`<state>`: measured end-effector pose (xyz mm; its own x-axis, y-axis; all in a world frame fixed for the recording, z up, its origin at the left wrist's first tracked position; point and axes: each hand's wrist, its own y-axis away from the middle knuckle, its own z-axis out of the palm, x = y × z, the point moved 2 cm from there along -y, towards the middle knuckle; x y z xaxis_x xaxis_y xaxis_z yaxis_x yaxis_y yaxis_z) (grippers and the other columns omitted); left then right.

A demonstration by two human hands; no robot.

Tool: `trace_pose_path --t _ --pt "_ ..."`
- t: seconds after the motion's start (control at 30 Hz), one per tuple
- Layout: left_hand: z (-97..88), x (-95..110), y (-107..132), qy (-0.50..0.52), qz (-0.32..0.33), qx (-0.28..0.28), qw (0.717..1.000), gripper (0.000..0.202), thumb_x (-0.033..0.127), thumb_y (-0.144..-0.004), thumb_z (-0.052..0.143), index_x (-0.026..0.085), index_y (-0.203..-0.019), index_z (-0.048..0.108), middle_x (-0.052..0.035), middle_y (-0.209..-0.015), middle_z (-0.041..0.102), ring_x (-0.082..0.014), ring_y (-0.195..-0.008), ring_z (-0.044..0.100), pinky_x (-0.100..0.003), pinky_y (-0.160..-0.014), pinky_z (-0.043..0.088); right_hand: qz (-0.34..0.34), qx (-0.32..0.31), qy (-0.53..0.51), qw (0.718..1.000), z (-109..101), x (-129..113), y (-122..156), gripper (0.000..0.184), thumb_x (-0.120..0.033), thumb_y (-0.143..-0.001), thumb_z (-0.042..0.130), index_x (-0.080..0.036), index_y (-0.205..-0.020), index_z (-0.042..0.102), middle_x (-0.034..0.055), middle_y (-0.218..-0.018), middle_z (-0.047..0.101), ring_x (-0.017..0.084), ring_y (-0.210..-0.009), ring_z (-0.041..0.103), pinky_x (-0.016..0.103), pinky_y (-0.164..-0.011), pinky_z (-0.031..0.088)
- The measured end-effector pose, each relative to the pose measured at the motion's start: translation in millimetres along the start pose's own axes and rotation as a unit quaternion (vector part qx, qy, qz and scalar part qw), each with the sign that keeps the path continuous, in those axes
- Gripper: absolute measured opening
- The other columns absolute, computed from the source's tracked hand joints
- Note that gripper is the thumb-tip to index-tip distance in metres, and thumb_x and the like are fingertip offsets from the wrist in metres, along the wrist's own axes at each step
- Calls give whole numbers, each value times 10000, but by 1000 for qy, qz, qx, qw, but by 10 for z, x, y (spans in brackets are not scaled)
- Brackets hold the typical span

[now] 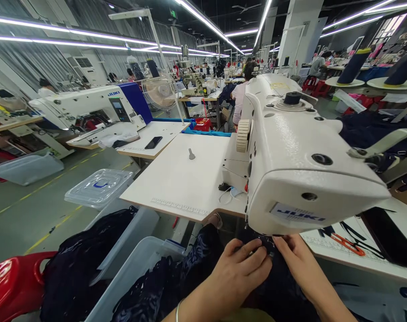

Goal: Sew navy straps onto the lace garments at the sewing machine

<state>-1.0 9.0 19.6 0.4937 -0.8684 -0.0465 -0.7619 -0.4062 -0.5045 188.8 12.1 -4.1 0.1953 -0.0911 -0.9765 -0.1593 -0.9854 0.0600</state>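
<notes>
Left hand in tight, fingers bunched on the dark cloth, right hand pinching it just beside, all beneath the white machine's head, at the counter!

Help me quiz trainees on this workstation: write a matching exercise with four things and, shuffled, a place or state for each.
Things
1. Dark fabric beneath the sewing machine
2. Handwheel
3. Orange-handled tool
4. Box lid

Places or states
A. On the right-hand tabletop
B. Touched by left hand and right hand
C. Transparent
D. On the machine's side

Pairs: 1-B, 2-D, 3-A, 4-C
</notes>
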Motion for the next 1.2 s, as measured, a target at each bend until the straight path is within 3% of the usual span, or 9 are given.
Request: trace_pose_path --t 0.1,0.3,0.5,0.6,0.7,0.8,0.93,1.2 --pt "27 0 -7 -7 -5 1 1000 265 184 -956 544 237 -1211 591 -16 -1271 614 -176 -1316 431 -342 -1003 309 2 12 6 1000 -23 -7 -29 351 -511 -894 542 -224 -1087 600 54 -1020 680 226 -1025 635 320 -878 519" --pt "-40 -1 -36 -28 5 16 999 286 125 -963 483 232 -1198 607 -1 -1361 546 -182 -1323 416 -345 -989 281 -18 49 75 996 -53 -20 -68 233 -440 -860 570 -219 -804 621 -4 -673 632 201 -709 627 320 -727 539" --pt "-49 19 -69 -48 0 12 999 309 115 -973 443 230 -1203 615 10 -1353 556 -183 -1298 435 -328 -947 295 -4 33 122 992 -64 -36 -179 268 -429 -834 545 -196 -840 677 50 -777 709 265 -852 663 362 -764 532" --pt "10 31 -75 -65 -30 26 997 290 169 -969 507 243 -1232 603 5 -1324 583 -179 -1279 455 -340 -990 266 -41 6 141 989 -40 -104 -261 275 -378 -845 505 -202 -846 716 73 -890 742 278 -946 664 394 -862 513" --pt "64 44 -87 -68 -55 56 995 260 227 -958 550 223 -1209 620 0 -1274 614 -191 -1275 461 -373 -1032 220 -102 31 171 979 -35 -140 -326 255 -325 -827 507 -215 -882 730 75 -950 748 284 -1001 657 411 -902 504" --pt "91 51 -100 -65 -65 64 994 239 269 -961 551 207 -1176 636 -1 -1252 625 -189 -1269 465 -377 -1050 191 -156 55 217 962 -36 -117 -381 204 -286 -797 532 -236 -841 725 72 -868 749 303 -980 662 441 -898 505" --pt "98 49 -97 -65 -76 73 992 252 277 -965 544 199 -1189 631 -6 -1189 649 -175 -1242 485 -362 -1057 177 -236 78 320 914 -23 -66 -458 189 -198 -779 520 -250 -725 694 68 -727 728 314 -875 673 461 -844 519" --pt "68 49 -102 -54 -86 33 994 312 311 -978 509 188 -1253 591 -16 -1230 623 -183 -1267 459 -359 -1050 201 -264 103 349 893 -11 43 -505 230 -170 -806 484 -225 -714 688 95 -697 714 315 -856 662 464 -839 508"
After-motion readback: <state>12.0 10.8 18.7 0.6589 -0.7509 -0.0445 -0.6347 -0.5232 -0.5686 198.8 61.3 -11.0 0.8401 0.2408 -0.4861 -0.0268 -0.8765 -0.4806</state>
